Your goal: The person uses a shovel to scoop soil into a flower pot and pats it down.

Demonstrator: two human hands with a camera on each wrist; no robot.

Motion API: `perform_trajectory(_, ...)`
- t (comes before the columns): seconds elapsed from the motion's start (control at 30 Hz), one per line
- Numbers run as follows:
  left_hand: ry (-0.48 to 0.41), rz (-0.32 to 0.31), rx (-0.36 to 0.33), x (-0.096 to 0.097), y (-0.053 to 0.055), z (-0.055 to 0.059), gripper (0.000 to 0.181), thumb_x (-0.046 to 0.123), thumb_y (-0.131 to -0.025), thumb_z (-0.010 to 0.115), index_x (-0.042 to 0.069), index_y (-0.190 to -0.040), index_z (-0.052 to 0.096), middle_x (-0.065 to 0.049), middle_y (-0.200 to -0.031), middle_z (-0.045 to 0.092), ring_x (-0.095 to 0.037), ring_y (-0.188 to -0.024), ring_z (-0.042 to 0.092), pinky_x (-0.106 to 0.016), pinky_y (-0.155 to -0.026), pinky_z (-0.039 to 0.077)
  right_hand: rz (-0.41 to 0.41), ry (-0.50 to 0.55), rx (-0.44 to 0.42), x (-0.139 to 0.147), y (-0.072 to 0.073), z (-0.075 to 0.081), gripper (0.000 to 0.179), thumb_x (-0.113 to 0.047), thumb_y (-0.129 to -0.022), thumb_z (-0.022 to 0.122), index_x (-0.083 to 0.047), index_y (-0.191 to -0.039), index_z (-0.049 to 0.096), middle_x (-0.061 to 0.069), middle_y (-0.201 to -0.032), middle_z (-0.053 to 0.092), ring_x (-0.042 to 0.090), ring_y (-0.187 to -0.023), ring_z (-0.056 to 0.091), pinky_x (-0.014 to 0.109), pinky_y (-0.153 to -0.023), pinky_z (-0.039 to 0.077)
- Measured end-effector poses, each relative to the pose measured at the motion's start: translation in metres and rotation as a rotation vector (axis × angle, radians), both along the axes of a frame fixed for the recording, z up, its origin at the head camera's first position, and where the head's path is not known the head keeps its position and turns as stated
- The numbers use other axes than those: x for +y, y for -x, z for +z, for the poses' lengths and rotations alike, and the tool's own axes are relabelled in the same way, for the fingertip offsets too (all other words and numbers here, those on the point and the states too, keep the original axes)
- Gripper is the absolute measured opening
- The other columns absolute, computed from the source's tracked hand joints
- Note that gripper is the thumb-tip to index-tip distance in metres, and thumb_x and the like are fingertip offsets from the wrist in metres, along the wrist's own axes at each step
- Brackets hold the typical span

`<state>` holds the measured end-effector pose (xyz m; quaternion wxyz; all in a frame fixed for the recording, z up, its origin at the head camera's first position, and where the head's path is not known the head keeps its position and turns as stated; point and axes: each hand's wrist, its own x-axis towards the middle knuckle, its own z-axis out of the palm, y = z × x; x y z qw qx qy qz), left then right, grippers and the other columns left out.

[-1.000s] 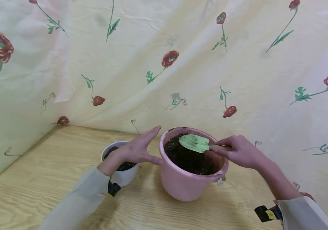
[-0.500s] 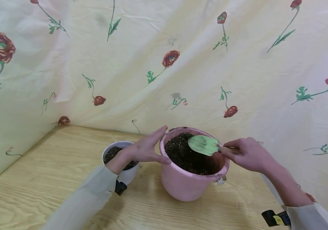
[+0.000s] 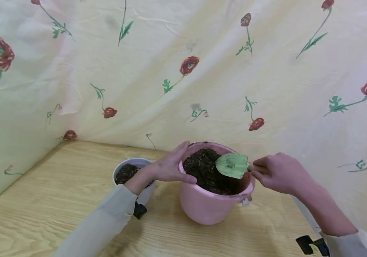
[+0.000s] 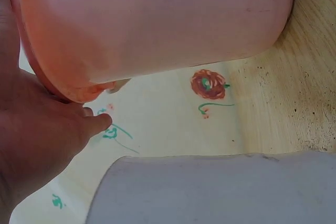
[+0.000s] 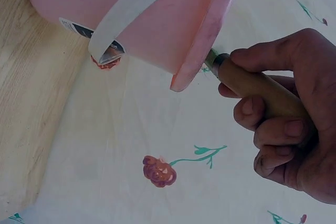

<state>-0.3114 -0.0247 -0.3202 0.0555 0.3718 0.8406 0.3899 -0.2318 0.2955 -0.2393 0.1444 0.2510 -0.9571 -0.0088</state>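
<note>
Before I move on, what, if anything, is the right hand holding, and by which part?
The right hand holds the green-bladed trowel by its wooden handle.

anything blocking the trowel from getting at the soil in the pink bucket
Nothing visible: in the head view, the trowel, gripped by the right hand, shows over the bucket's open top, with the soil uncovered. The left hand is at the pink bucket's left rim, apart from the trowel.
</note>
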Motion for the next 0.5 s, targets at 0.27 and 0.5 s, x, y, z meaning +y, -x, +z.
perform_trajectory(0.27, 0.000, 0.014, 0.006, 0.0011, 0.0004, 0.0012, 0.126, 0.056, -0.072, 0.079, 0.020, -0.154, -0.010, 0.004, -0.161, -0.006, -0.018, -0.147, 0.001, -0.050, -0.115, 0.015, -0.007, -0.048, 0.012, -0.0008, 0.0037, 0.0044, 0.040, -0.018, -0.086, 0.065, -0.024, -0.054, 0.041, -0.014, -0.047, 0.027, 0.003, -0.044, 0.027, 0.021, -0.044, 0.023)
perform_trajectory(0.5, 0.036, 0.021, 0.009, 0.0009, 0.0004, 0.0044, 0.127, 0.057, -0.071, 0.079, 0.018, -0.154, -0.009, 0.001, -0.162, -0.006, -0.021, -0.147, 0.001, -0.050, -0.115, 0.014, -0.032, -0.118, 0.066, -0.0063, 0.0072, 0.0063, 0.039, -0.013, -0.083, 0.061, -0.023, -0.052, 0.040, -0.010, -0.048, 0.028, 0.007, -0.045, 0.026, 0.025, -0.043, 0.020)
